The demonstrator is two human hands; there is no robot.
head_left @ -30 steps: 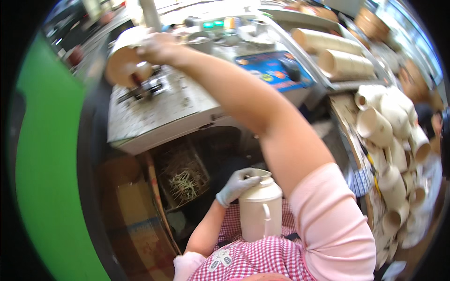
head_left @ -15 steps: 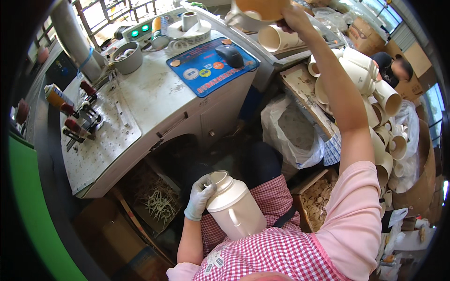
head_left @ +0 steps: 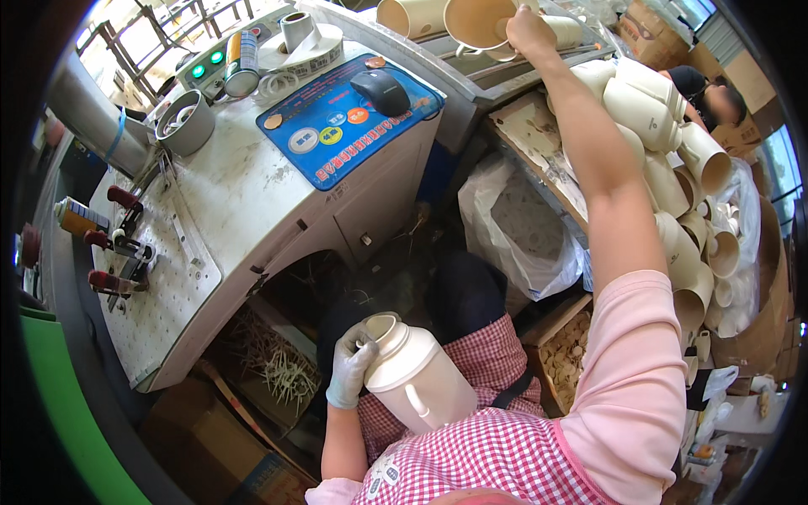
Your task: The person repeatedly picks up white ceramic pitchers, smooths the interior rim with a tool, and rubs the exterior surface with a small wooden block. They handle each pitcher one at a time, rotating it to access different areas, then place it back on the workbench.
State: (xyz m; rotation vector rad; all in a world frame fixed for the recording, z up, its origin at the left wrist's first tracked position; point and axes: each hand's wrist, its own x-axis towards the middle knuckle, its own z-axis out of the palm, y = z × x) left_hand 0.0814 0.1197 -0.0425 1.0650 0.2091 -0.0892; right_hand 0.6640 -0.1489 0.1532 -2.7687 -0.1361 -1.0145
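on the lap [head_left: 486, 347], the left hand [head_left: 350, 367] pinched a white jug [head_left: 427, 380]. the right hand [head_left: 530, 35] pinched a handled cylinder [head_left: 476, 25].

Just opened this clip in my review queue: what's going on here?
The gloved left hand holds a cream jug at its neck, in front of the checked apron. The outstretched right hand grips an open vessel near the long tray. More cream vessels lie heaped at the right.

The jug [head_left: 425, 383] rests on the person's lap [head_left: 488, 347].
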